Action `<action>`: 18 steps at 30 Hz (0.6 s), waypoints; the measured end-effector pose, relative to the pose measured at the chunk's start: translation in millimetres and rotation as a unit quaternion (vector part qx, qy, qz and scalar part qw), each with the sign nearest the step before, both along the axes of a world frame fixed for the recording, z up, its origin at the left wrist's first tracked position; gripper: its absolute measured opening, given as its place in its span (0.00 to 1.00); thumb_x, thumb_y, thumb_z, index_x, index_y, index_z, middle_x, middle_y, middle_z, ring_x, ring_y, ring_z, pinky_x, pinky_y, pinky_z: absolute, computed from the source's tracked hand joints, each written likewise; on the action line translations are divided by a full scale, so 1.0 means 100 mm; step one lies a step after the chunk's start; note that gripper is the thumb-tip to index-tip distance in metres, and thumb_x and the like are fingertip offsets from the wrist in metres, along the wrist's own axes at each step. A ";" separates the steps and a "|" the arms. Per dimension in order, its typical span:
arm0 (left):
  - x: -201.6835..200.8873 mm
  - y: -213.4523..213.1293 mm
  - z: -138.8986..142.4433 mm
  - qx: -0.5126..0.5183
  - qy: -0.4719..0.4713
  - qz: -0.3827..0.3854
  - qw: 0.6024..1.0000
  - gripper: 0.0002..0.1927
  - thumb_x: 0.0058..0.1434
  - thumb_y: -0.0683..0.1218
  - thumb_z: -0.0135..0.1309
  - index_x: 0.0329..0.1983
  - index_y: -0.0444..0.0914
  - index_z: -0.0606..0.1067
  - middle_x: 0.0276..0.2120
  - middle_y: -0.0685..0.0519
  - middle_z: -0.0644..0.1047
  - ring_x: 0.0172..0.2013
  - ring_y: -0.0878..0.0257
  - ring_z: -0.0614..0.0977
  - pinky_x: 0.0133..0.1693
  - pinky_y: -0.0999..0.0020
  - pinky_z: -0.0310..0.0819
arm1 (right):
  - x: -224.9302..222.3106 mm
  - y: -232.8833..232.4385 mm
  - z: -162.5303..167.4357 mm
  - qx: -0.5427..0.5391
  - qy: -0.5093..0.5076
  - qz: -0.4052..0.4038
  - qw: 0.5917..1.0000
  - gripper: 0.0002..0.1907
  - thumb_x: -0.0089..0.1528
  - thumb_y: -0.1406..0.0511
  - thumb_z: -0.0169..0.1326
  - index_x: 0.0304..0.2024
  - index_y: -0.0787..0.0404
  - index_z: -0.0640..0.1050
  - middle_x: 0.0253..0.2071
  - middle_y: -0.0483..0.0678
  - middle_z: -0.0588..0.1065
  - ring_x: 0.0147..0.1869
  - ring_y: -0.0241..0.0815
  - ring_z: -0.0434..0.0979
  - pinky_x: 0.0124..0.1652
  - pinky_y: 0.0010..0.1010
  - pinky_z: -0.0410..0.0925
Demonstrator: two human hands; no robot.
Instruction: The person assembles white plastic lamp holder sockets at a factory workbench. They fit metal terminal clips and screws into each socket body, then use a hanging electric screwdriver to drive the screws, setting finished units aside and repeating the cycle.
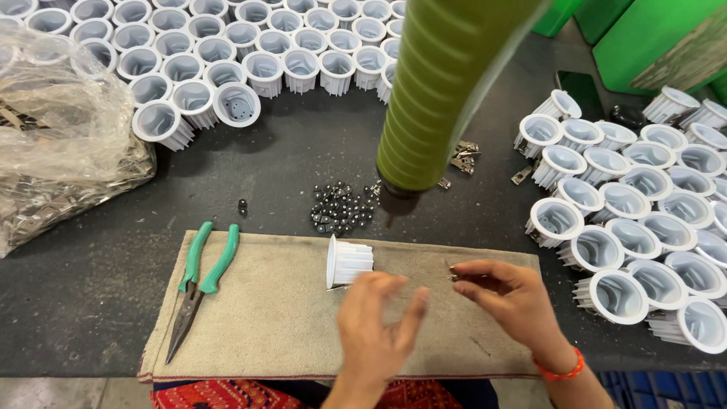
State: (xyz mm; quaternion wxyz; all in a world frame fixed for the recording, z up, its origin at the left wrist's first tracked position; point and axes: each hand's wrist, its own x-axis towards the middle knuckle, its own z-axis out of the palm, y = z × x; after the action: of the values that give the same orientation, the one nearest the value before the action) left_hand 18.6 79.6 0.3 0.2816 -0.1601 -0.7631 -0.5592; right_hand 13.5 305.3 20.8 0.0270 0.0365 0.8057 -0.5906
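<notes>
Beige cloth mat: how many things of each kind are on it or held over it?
Green-handled metal pliers: 1
White ribbed plastic cup, on its side: 1
Small metal clip, pinched in the right hand: 1
Total: 3

A pair of green-handled pliers (198, 284) lay on the left of a beige cloth mat (273, 326). Beyond the mat's far edge sat a heap of small dark screws (341, 208), with a green powered screwdriver (435, 98) hanging above it. A crumpled clear plastic bag (60, 136) of metal clips rested at the far left, and green crates (651, 38) stood at the top right.
</notes>
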 end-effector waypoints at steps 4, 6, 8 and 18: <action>-0.22 -0.36 0.14 -0.156 0.003 0.183 0.971 0.32 0.57 0.61 0.63 0.53 0.33 0.74 0.54 0.41 0.71 0.52 0.49 0.74 0.50 0.50 0.73 | 0.03 0.07 -0.07 -0.019 0.011 -0.011 1.000 0.13 0.56 0.75 0.62 0.45 0.69 0.84 0.44 0.51 0.84 0.46 0.37 0.84 0.47 0.28 0.77; -0.27 -0.46 0.20 -0.207 -0.033 0.199 0.957 0.38 0.51 0.62 0.66 0.57 0.34 0.75 0.61 0.38 0.69 0.57 0.45 0.71 0.54 0.44 0.69 | 0.04 0.05 -0.09 -0.029 0.015 -0.011 0.999 0.13 0.56 0.75 0.62 0.45 0.69 0.84 0.44 0.51 0.84 0.47 0.37 0.84 0.47 0.28 0.77; -0.28 -0.48 0.20 -0.224 -0.069 0.165 0.958 0.34 0.49 0.61 0.68 0.51 0.37 0.74 0.60 0.39 0.69 0.54 0.45 0.74 0.50 0.46 0.71 | 0.04 0.02 -0.10 -0.036 0.019 -0.005 0.999 0.13 0.56 0.75 0.62 0.45 0.69 0.84 0.44 0.51 0.84 0.47 0.37 0.84 0.47 0.28 0.77; 0.05 -0.56 0.14 -0.032 -0.227 0.080 0.970 0.32 0.47 0.50 0.68 0.51 0.38 0.67 0.62 0.46 0.69 0.47 0.48 0.83 0.44 0.59 0.80 | 0.15 0.00 -0.10 0.033 -0.032 -0.045 0.998 0.13 0.56 0.73 0.64 0.44 0.66 0.85 0.39 0.50 0.86 0.42 0.36 0.84 0.43 0.26 0.77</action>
State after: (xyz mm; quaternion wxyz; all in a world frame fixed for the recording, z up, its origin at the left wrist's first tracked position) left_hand 23.7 23.8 14.3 0.1395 0.0239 -0.8347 -0.5322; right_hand 28.5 304.9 11.3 0.0247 0.0921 0.8213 -0.5625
